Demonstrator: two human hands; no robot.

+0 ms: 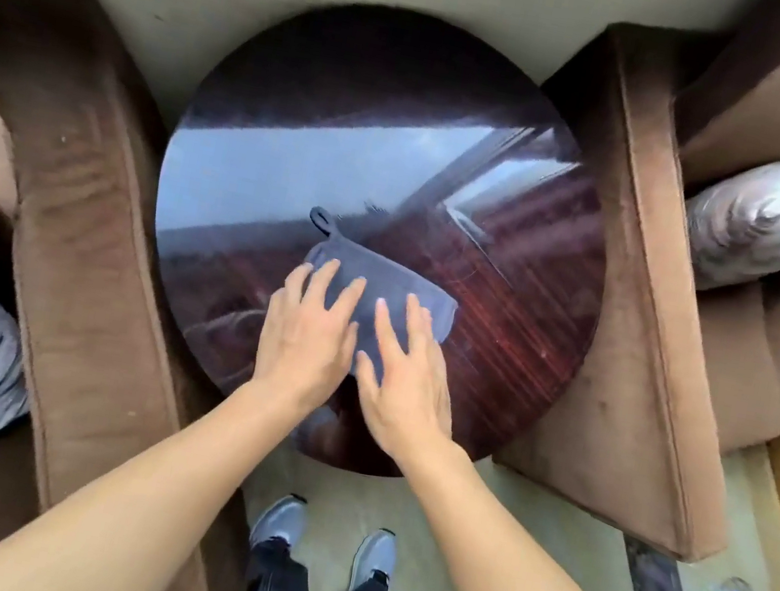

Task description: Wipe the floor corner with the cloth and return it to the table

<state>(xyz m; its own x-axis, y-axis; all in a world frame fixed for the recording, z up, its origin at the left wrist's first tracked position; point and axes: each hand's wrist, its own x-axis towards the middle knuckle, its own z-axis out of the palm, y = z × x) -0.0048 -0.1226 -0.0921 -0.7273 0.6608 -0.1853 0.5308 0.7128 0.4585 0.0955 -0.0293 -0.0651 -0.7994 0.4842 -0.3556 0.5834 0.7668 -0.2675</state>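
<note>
Both hands lie flat on the cloth (380, 293), fingers spread, the left hand (306, 327) on its left part and the right hand (403, 370) on its near right. The cloth rests on the worktop (502, 325) toward the near edge, loop pointing to the far side. Whether it is being picked up or set down I cannot tell; either way, gather or smooth it evenly.

A home living room is showing: brown armchairs (95, 212) flanking a round glossy wooden side table (511, 275), grey cushion (777, 217) resting nearby.

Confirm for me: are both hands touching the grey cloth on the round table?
Touching. The head view shows the left hand and right hand lying flat, fingers spread, on the grey cloth atop the round table.
</note>
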